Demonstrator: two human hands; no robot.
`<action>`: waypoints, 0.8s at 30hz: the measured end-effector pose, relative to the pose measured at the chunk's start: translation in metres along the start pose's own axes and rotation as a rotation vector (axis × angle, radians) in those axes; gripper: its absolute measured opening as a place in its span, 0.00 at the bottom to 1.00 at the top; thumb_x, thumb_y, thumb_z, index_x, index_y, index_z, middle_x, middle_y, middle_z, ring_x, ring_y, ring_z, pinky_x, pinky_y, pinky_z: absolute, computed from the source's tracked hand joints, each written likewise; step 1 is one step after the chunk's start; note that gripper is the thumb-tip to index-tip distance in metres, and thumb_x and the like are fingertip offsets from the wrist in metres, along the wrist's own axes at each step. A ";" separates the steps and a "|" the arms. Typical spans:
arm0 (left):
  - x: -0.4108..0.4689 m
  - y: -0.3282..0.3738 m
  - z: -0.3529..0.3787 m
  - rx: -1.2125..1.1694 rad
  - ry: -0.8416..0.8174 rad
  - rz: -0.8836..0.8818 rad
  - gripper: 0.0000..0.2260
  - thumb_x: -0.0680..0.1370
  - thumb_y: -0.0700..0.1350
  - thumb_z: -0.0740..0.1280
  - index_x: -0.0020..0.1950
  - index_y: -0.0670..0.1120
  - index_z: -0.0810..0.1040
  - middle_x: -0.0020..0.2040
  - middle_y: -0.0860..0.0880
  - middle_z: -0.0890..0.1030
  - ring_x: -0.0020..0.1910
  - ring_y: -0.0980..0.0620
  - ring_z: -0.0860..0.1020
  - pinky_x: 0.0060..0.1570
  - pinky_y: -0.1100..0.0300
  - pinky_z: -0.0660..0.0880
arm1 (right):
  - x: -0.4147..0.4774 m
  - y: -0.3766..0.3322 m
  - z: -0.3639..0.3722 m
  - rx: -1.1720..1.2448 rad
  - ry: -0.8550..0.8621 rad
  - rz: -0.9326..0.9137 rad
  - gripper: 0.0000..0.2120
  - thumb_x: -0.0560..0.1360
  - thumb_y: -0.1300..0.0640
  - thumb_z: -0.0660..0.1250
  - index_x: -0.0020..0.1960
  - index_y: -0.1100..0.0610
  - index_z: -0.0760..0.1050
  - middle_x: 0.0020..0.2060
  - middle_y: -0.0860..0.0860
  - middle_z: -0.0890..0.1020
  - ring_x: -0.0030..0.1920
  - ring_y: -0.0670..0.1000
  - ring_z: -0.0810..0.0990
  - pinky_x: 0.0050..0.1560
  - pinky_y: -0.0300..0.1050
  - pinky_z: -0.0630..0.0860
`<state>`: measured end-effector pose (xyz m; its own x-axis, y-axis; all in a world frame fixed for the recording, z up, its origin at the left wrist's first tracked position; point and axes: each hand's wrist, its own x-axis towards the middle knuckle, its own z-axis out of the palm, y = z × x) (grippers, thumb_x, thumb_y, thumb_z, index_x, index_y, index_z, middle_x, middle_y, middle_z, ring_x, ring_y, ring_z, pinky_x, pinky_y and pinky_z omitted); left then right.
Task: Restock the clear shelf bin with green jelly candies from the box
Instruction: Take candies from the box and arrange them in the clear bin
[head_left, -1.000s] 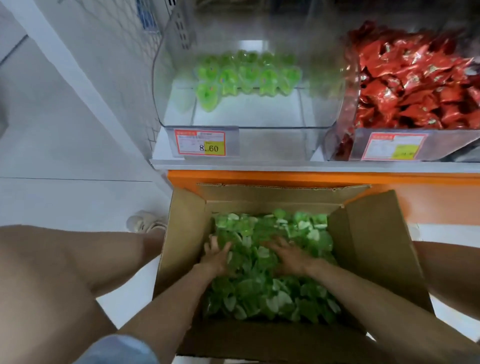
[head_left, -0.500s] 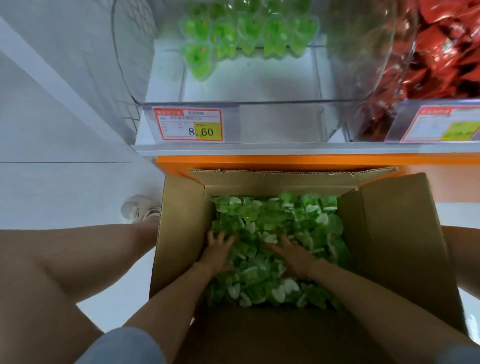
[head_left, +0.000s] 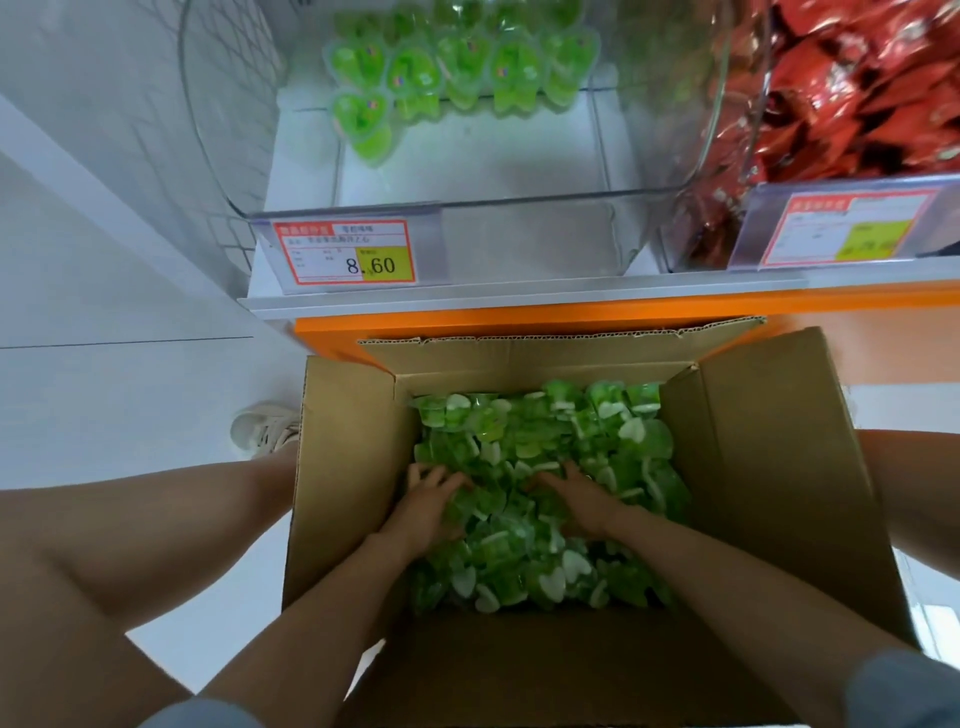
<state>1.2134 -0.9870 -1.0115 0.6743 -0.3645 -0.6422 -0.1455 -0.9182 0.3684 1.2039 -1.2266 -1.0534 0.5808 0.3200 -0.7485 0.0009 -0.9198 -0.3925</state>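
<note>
Left hand: the left hand (head_left: 431, 506) lay palm down on the heap inside the box, fingers (head_left: 427, 474) spread and fairly straight, clasping nothing that could be seen.
Right hand: the right hand (head_left: 582, 500) lay just beside it on the same heap, angled toward the left one; its fingertips were sunk among the candies, so whether it held any could not be told.
Green jelly candies: heart-shaped green jelly candies (head_left: 545, 441) filled the bottom of the box, some turned white side up; candies sat between the two hands.
Box: the cardboard box (head_left: 769, 467) stood open on the floor between the person's bare legs (head_left: 130, 519), flaps up, its far flap against the orange strip (head_left: 571, 312) under the shelf.
Clear shelf bin: the clear shelf bin (head_left: 493, 202) sat on the shelf above the box, with a few candies in the bin (head_left: 457, 67) at the back and its white bottom mostly bare.
In the way: the bin's transparent front wall rose between the box and the bin's inside.
Neighbour: a second clear bin (head_left: 696, 234) to the right held red packets (head_left: 857, 93).
Around: a pale shoe (head_left: 265, 428) showed left of the box on the white floor (head_left: 104, 405); a grey-blue sleeve (head_left: 904, 691) covered the right upper arm.
Writing: the price tag (head_left: 345, 252) on the bin's front read "8.60" on yellow; its small print was unreadable.
Second tag: the neighbour's tag (head_left: 852, 228) was too blurred to read.
</note>
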 end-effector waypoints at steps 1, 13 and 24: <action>-0.001 0.001 -0.001 -0.009 0.006 0.001 0.26 0.72 0.48 0.71 0.68 0.52 0.65 0.67 0.49 0.65 0.69 0.44 0.53 0.69 0.54 0.56 | -0.003 -0.001 -0.003 0.036 0.003 0.013 0.34 0.71 0.62 0.71 0.71 0.46 0.60 0.74 0.59 0.51 0.70 0.61 0.63 0.66 0.47 0.69; -0.024 0.050 -0.036 -0.109 0.069 0.087 0.27 0.72 0.50 0.72 0.68 0.53 0.66 0.68 0.49 0.66 0.70 0.45 0.53 0.71 0.49 0.55 | -0.047 -0.026 -0.049 0.285 0.067 0.029 0.23 0.70 0.66 0.70 0.59 0.46 0.71 0.67 0.50 0.69 0.65 0.51 0.70 0.58 0.39 0.71; -0.084 0.090 -0.098 -0.188 0.312 0.192 0.23 0.71 0.51 0.73 0.63 0.55 0.69 0.66 0.50 0.68 0.68 0.47 0.55 0.68 0.53 0.57 | -0.152 -0.070 -0.127 0.260 0.251 -0.068 0.25 0.71 0.70 0.67 0.61 0.48 0.71 0.71 0.49 0.65 0.63 0.49 0.70 0.44 0.33 0.73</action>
<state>1.2145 -1.0236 -0.8584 0.8390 -0.4356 -0.3261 -0.1746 -0.7831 0.5969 1.2192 -1.2395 -0.8441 0.7683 0.2827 -0.5743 -0.1421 -0.7995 -0.5837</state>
